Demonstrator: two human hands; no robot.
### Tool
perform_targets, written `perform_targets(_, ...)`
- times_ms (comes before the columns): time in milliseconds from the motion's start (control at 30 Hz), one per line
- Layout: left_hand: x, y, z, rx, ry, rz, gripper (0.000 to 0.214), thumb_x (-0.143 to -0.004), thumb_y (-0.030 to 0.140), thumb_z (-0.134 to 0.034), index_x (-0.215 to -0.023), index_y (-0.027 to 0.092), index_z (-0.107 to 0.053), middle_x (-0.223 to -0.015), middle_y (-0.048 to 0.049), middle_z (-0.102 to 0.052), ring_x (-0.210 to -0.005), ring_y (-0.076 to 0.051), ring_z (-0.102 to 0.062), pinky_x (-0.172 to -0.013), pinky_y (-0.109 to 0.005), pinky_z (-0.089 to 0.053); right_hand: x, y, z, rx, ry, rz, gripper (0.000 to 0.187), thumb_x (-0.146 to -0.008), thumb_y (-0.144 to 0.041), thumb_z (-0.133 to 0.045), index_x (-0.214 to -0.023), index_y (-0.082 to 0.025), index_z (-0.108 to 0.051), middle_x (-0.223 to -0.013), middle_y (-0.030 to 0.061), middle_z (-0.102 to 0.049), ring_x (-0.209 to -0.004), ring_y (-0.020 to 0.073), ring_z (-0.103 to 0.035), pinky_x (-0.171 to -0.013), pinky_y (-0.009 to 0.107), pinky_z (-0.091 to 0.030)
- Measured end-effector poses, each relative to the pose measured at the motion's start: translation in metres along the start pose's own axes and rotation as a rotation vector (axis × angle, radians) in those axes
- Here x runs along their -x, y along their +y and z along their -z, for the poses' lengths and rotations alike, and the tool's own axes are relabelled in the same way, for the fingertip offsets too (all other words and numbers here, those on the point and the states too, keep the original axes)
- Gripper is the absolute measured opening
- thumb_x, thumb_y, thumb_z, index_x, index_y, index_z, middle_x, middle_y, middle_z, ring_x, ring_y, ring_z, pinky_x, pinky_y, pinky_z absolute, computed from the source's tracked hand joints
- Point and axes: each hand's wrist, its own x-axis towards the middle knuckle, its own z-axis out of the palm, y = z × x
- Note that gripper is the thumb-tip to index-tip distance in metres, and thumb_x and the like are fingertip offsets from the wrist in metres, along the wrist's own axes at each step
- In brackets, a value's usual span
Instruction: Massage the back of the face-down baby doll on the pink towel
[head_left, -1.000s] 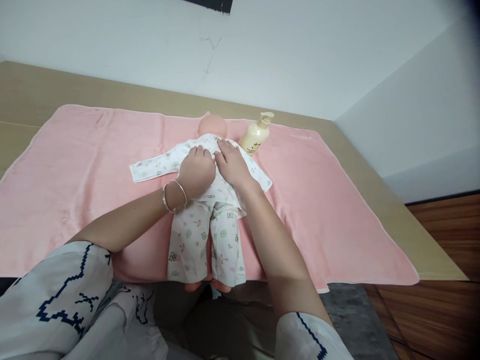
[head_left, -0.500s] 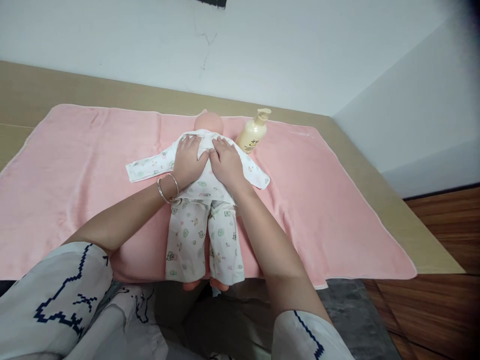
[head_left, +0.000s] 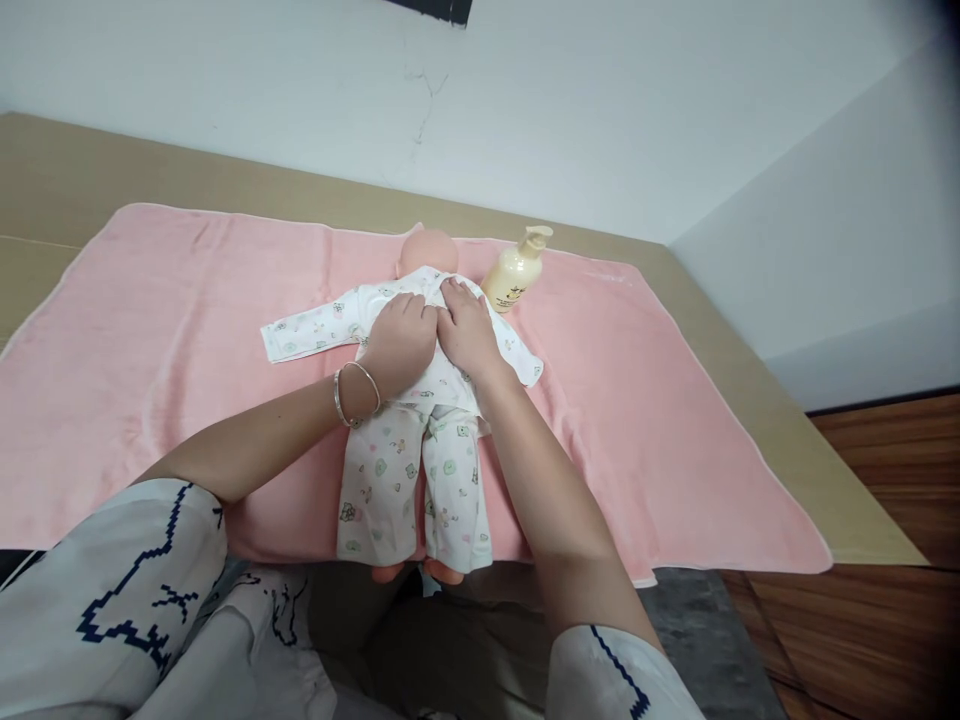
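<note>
A baby doll (head_left: 409, 450) in white printed pyjamas lies face down on a pink towel (head_left: 637, 400), its bare head (head_left: 427, 250) away from me and its feet at the table's near edge. My left hand (head_left: 397, 340), with silver bangles on the wrist, rests on the doll's back with fingers curled down. Beside it, touching, my right hand (head_left: 469, 330) lies flat on the back, fingers stretched toward the neck. Neither hand holds anything.
A cream pump bottle (head_left: 516, 272) stands just right of the doll's head. The towel covers most of a wooden table (head_left: 750, 340) that meets a white wall; wooden floor shows at the right. My patterned sleeves and lap fill the bottom.
Both hands slid up the doll's back toward the shoulders half a second ago, then came back down slightly; the left fingers are curled again.
</note>
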Motion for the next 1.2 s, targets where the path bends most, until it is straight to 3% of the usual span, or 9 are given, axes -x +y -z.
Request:
perform_targets(100, -0.001, -0.003, -0.001, 0.063, 0.01, 0.118, 0.025, -0.091, 0.014, -0.043, -0.105, 0.01, -0.063, -0.109, -0.0182, -0.067, -0.111, -0.032, -0.061, -0.098, -0.047, -0.048, 0.006, -0.013, 0.008, 0.09, -0.002, 0.0, 0.052, -0.093, -0.019, -0.033, -0.141, -0.012, -0.052, -0.152, 0.0165, -0.05, -0.145, 0.0327, -0.041, -0.119, 0.058, -0.028)
perform_targets(233, -0.009, -0.021, -0.005, 0.195, -0.012, 0.308, 0.049, -0.088, 0.023, -0.053, -0.134, 0.007, -0.05, -0.134, -0.0192, -0.06, -0.127, -0.032, -0.055, -0.111, -0.046, -0.041, 0.018, -0.038, 0.024, 0.244, -0.02, -0.003, 0.037, -0.093, -0.018, -0.036, -0.105, -0.012, -0.071, -0.114, 0.0182, -0.073, -0.116, 0.0325, -0.063, -0.107, 0.049, -0.042)
perform_targets(333, -0.014, -0.029, -0.005, 0.198, -0.058, 0.278, 0.045, -0.091, 0.027, -0.051, -0.132, 0.008, -0.054, -0.134, -0.0181, -0.062, -0.128, -0.032, -0.055, -0.114, -0.046, -0.04, 0.022, -0.045, 0.029, 0.268, -0.04, 0.003, 0.034, -0.093, -0.021, -0.038, -0.095, -0.014, -0.072, -0.106, 0.0169, -0.075, -0.108, 0.0307, -0.067, -0.106, 0.047, -0.042)
perform_targets(633, 0.001, 0.005, 0.011, -0.034, -0.099, 0.132, 0.04, -0.099, 0.024, -0.033, -0.112, 0.003, -0.065, -0.12, -0.0251, -0.066, -0.12, -0.036, -0.059, -0.105, -0.051, -0.044, -0.004, 0.012, 0.0, -0.079, -0.037, 0.021, 0.053, -0.097, -0.032, -0.038, -0.148, -0.018, -0.044, -0.161, 0.0102, -0.037, -0.152, 0.0272, -0.028, -0.124, 0.058, -0.013)
perform_targets(733, 0.001, 0.002, 0.007, 0.011, -0.114, 0.189, 0.045, -0.099, 0.026, -0.035, -0.129, 0.001, -0.057, -0.14, -0.0246, -0.056, -0.137, -0.036, -0.048, -0.117, -0.051, -0.035, -0.003, 0.009, 0.001, -0.034, -0.004, 0.042, 0.05, -0.097, -0.031, -0.036, -0.144, -0.018, -0.048, -0.156, 0.0113, -0.045, -0.149, 0.0272, -0.035, -0.123, 0.056, -0.02)
perform_targets(833, -0.006, -0.012, 0.001, 0.101, -0.171, 0.272, 0.053, -0.097, 0.029, -0.039, -0.142, 0.002, -0.045, -0.154, -0.0218, -0.044, -0.147, -0.036, -0.035, -0.122, -0.054, -0.027, 0.008, -0.013, 0.009, 0.146, 0.031, 0.069, 0.042, -0.096, -0.025, -0.034, -0.123, -0.013, -0.064, -0.13, 0.0176, -0.067, -0.126, 0.0301, -0.058, -0.111, 0.049, -0.038)
perform_targets(967, -0.013, -0.025, -0.004, 0.176, -0.174, 0.337, 0.049, -0.096, 0.03, -0.041, -0.138, 0.007, -0.05, -0.147, -0.0181, -0.053, -0.143, -0.033, -0.042, -0.122, -0.05, -0.031, 0.023, -0.042, 0.018, 0.359, 0.062, 0.065, 0.033, -0.093, -0.022, -0.039, -0.096, -0.011, -0.07, -0.099, 0.0179, -0.075, -0.1, 0.0297, -0.069, -0.099, 0.042, -0.046)
perform_targets(1100, -0.008, -0.017, -0.005, 0.108, -0.076, 0.306, 0.045, -0.098, 0.029, -0.039, -0.134, 0.006, -0.054, -0.143, -0.0205, -0.056, -0.139, -0.034, -0.047, -0.119, -0.053, -0.033, 0.018, -0.031, 0.014, 0.247, 0.053, 0.028, 0.038, -0.095, -0.024, -0.036, -0.107, -0.013, -0.07, -0.113, 0.0165, -0.074, -0.109, 0.0299, -0.067, -0.099, 0.042, -0.049)
perform_targets(1200, 0.0, -0.006, -0.005, 0.071, -0.059, 0.239, 0.045, -0.099, 0.029, -0.039, -0.132, 0.003, -0.055, -0.141, -0.0244, -0.056, -0.139, -0.037, -0.047, -0.114, -0.055, -0.038, 0.004, 0.0, 0.003, 0.013, 0.043, 0.054, 0.047, -0.098, -0.026, -0.031, -0.134, -0.014, -0.06, -0.144, 0.0135, -0.059, -0.137, 0.0258, -0.051, -0.113, 0.044, -0.041)
